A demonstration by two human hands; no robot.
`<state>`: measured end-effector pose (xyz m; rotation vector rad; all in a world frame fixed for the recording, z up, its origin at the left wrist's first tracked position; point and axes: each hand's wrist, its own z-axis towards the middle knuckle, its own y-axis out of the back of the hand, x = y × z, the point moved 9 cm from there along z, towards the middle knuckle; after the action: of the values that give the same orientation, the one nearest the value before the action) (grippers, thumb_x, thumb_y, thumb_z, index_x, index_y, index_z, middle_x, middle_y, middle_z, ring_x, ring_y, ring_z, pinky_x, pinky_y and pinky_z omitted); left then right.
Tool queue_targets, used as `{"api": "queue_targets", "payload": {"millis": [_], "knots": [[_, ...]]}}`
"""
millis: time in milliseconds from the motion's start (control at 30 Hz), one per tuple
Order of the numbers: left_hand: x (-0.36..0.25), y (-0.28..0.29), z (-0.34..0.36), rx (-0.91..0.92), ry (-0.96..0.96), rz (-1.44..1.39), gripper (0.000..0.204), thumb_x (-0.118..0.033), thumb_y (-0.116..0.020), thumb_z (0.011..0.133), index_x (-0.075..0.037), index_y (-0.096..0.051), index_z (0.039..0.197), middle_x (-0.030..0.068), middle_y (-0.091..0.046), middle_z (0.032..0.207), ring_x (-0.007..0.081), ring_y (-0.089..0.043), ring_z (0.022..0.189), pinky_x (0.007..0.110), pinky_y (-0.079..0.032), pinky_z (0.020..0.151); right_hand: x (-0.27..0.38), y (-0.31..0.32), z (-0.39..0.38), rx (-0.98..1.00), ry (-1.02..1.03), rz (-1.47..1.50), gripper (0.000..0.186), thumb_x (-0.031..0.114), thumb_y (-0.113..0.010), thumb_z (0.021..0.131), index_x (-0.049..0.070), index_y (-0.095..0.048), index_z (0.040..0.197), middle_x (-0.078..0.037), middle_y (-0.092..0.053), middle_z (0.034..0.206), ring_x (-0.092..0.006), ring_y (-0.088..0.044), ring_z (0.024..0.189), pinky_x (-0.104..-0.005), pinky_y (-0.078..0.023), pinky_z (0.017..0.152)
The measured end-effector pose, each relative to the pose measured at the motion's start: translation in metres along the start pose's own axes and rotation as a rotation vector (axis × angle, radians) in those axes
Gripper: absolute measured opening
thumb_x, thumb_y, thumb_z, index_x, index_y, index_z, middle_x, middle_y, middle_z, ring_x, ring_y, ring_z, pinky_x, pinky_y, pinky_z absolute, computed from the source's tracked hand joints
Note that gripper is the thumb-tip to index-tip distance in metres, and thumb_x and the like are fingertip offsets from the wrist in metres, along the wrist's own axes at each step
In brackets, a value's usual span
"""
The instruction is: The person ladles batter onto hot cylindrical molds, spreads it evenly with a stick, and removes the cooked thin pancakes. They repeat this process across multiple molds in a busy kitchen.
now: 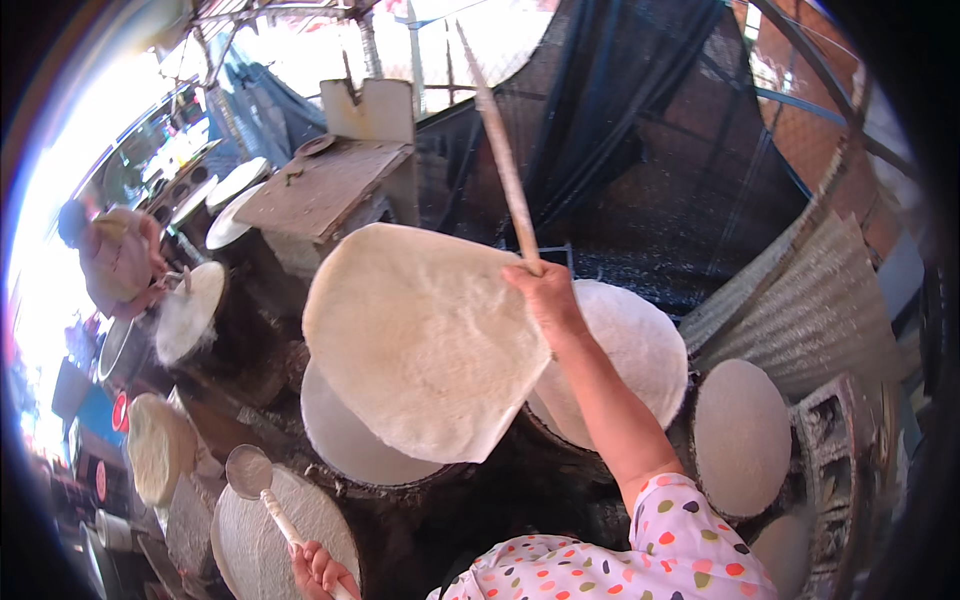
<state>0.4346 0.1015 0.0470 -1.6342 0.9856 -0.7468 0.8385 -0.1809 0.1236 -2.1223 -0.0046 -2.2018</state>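
Observation:
My right hand (548,298) is raised and closed round the lower end of a long wooden stick (505,170). A large, thin, pale round flatbread (425,340) hangs beside it, its edge meeting my fingers; whether they pinch it is unclear. Under it, partly covered, lies a round pan with a white surface (350,440). Low at the left, my left hand (322,573) grips the pale handle of a round ladle (249,472). The ladle is above a round griddle coated in white (275,530). Behind my right forearm sits another round white sheet (635,345).
Another round pale surface (742,435) lies at the right, near a block with holes (830,450) and a corrugated panel (800,300). A co-worker (120,255) leans over a round pan (195,310) at far left. Beyond stand a brown tabletop (315,190) and dark netting (640,130).

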Motion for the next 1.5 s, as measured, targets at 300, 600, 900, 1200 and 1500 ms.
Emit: {"api": "queue_targets", "payload": {"millis": [300, 600, 900, 1200, 1500], "knots": [[0.061, -0.014, 0.017, -0.045, 0.277, -0.089, 0.017, -0.017, -0.043, 0.099, -0.007, -0.038, 0.086, -0.0008, -0.036, 0.064, 0.0094, -0.035, 0.051, 0.023, -0.034, 0.045, -0.123, 0.351, -0.071, -0.767, -0.109, -0.438, 0.034, 0.023, -0.070, 0.077, -0.006, -0.067, 0.095, -0.010, -0.068, 0.084, -0.0194, -0.064, 0.074, -0.0337, -0.049, 0.067], [0.096, -0.020, 0.033, -0.077, 0.330, -0.030, 0.017, -0.018, -0.042, 0.100, -0.005, -0.041, 0.090, -0.0005, -0.036, 0.063, 0.0096, -0.036, 0.050, 0.023, -0.035, 0.045, -0.162, 0.373, -0.119, -0.714, -0.281, -0.561, 0.031, 0.020, -0.068, 0.072, -0.005, -0.069, 0.089, -0.011, -0.068, 0.078, -0.0225, -0.065, 0.074, -0.0346, -0.048, 0.069], [0.137, -0.034, 0.041, -0.079, 0.364, 0.009, 0.017, -0.017, -0.041, 0.099, -0.004, -0.041, 0.088, 0.0013, -0.038, 0.067, 0.0100, -0.038, 0.052, 0.023, -0.036, 0.045, -0.172, 0.409, -0.134, -0.651, -0.278, -0.621, 0.027, 0.028, -0.066, 0.079, 0.002, -0.062, 0.074, -0.002, -0.052, 0.057, -0.0131, -0.046, 0.041, -0.0306, -0.034, 0.038], [0.169, -0.041, 0.058, -0.095, 0.395, 0.046, 0.017, -0.016, -0.043, 0.098, -0.004, -0.040, 0.087, 0.0017, -0.039, 0.068, 0.0102, -0.037, 0.052, 0.022, -0.036, 0.043, -0.159, 0.433, -0.034, -0.647, -0.231, -0.718, 0.036, 0.035, -0.069, 0.077, 0.000, -0.069, 0.086, -0.013, -0.068, 0.076, -0.0219, -0.065, 0.071, -0.0352, -0.049, 0.066], [0.184, -0.034, 0.066, -0.092, 0.404, 0.156, 0.017, -0.016, -0.043, 0.099, -0.003, -0.040, 0.088, 0.0021, -0.039, 0.069, 0.0102, -0.037, 0.051, 0.022, -0.037, 0.042, -0.207, 0.443, -0.004, -0.442, -0.411, -0.612, 0.028, 0.024, -0.067, 0.075, -0.002, -0.068, 0.086, -0.010, -0.066, 0.070, -0.0189, -0.064, 0.061, -0.0321, -0.049, 0.055]]}}
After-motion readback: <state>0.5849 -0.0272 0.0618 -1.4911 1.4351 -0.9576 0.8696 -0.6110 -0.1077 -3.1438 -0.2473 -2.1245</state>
